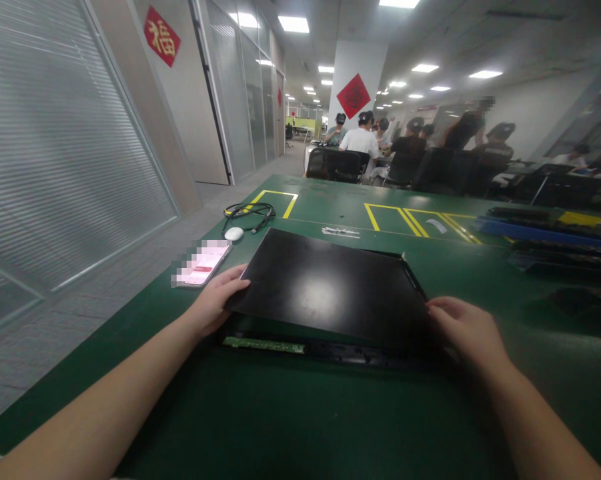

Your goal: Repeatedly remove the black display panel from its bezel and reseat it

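A flat, glossy black screen panel [340, 280] is held between my two hands in the middle of the view, tilted above the table. At its left edge, the thumb of my left hand [224, 293] lies on top and the other fingers go underneath, partly hidden. My right hand [463, 327] pinches the right edge near the front corner. Below the panel is a shallow black frame [360, 353], its near side showing. A narrow green circuit board strip [263, 345] lies along that near side. The panel covers most of the frame.
On the green table [300, 420], a phone [205, 263], a white mouse-like object [234, 234] and a coiled black cable [250, 212] lie at left. Dark parts and a blue tray [545, 230] stand at right. Several people sit on chairs [340, 165] beyond.
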A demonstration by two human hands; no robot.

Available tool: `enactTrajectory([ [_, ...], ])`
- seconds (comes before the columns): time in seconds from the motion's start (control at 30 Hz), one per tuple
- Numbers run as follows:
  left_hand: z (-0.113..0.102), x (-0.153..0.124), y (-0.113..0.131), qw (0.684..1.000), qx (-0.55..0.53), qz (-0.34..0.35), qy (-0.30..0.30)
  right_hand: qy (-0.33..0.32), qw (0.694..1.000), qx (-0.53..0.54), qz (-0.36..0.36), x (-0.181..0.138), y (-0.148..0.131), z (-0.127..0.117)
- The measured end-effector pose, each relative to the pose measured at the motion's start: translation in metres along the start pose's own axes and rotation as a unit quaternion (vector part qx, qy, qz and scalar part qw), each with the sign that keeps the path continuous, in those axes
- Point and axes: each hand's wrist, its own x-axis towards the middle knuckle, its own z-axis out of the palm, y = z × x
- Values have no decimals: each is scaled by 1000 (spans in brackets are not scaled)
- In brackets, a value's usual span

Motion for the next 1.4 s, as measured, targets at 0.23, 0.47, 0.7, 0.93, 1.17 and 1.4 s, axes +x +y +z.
enactTrajectory([
  [0.23, -1, 0, 1, 1000, -9, -6, -5, -4, 1000, 8, 7, -1, -1, 0],
  [0.47, -1, 1, 1, 999, -31, -19, -4, -4, 1000, 8, 8, 0, 1, 0],
  [0.7, -2, 3, -2, 999, -32, -9, -17, -2, 1000, 7, 6, 1, 1, 2],
  [0.93, 3, 0, 0, 999, -35, -12, 5, 4, 1000, 7, -1, 2, 4, 2],
  [1.17, 3, -1, -2, 1000, -26, -6, 11, 1, 1000, 10, 5, 1, 3, 1],
  [1.4, 4, -2, -1, 999, -31, -7, 11, 7, 999, 29, 15, 0, -2, 0],
])
